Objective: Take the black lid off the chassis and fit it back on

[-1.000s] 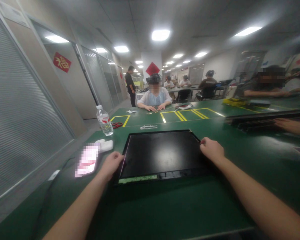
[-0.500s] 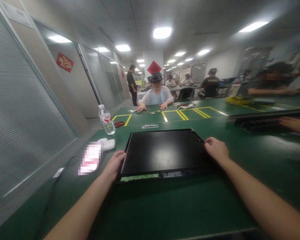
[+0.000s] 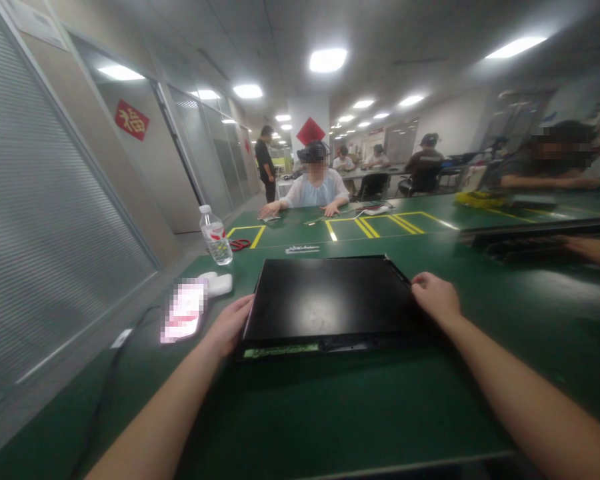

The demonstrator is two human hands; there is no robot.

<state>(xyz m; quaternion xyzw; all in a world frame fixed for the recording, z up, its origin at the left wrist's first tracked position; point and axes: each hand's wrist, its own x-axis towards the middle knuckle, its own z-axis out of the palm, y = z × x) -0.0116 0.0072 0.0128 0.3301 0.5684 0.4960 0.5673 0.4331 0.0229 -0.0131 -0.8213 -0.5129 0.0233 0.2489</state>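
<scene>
A flat black panel (image 3: 330, 297) lies on the green table (image 3: 360, 413), straight in front of the person, with a narrow green strip (image 3: 280, 350) showing along its near edge. The left hand (image 3: 230, 323) is on the panel's left edge near the front corner, fingers curled round the side. The right hand (image 3: 435, 297) is closed on the right edge, a little farther back, knuckles up. Both seem to grip the panel, though the view is too soft to show whether the fingertips reach under it. Just left of the left hand lies a phone (image 3: 184, 312), with a small white case (image 3: 219, 284) beside its far end and a dark cable (image 3: 105, 393) running back along the table edge. Farther off stand a water bottle (image 3: 215, 235) and red scissors (image 3: 239, 245). Across the table a person in a pale top (image 3: 316, 188) has both hands on the surface near yellow tape lines (image 3: 365, 228). At the right, another person's forearm (image 3: 597, 250) rests by a second dark panel (image 3: 535, 237).
</scene>
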